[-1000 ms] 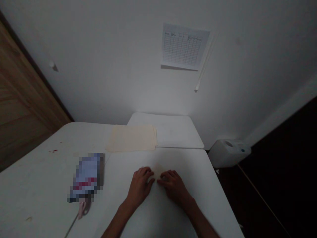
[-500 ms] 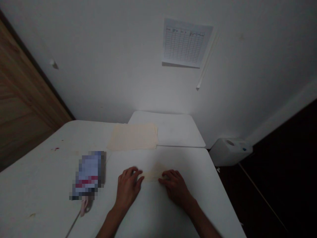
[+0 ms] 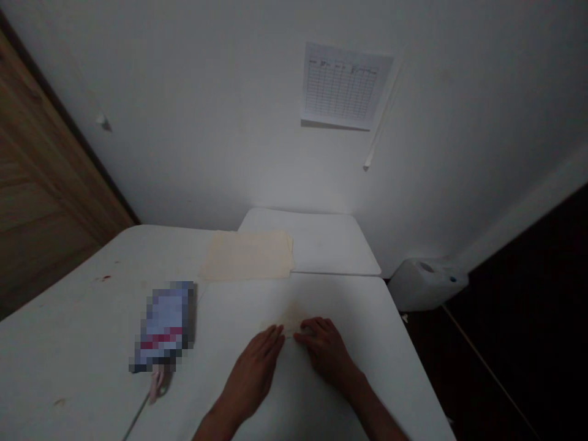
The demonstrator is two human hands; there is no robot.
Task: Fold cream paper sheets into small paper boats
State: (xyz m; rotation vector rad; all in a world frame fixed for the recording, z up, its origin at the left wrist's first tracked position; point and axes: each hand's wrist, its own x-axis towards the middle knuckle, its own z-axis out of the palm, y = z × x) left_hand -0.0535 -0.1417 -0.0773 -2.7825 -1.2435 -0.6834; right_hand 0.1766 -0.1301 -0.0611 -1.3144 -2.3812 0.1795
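Room: dim, with a white wall, a ruled paper chart [image 3: 346, 86] above the landmark and a wooden door [image 3: 41, 165] well left of it.
Landmark: a flat cream paper sheet [image 3: 245, 256] on a white folding table [image 3: 68, 343].
Paper strip [image 3: 287, 320]: thin, pale, smooth, near and in front of the landmark.
Long axis: crosswise, running between both hands.
Left hand [image 3: 252, 376]: open, fingers extended, tips at the strip's left end, no grip.
Right hand [image 3: 326, 352]: open, fingers lightly curled, resting on the strip's right end, no clear grip.
Nearer hand: right, on the strip.
Pixelated packet [image 3: 163, 324]: front-left of the landmark, details hidden.
White plastic jug [image 3: 427, 285]: right of the landmark.
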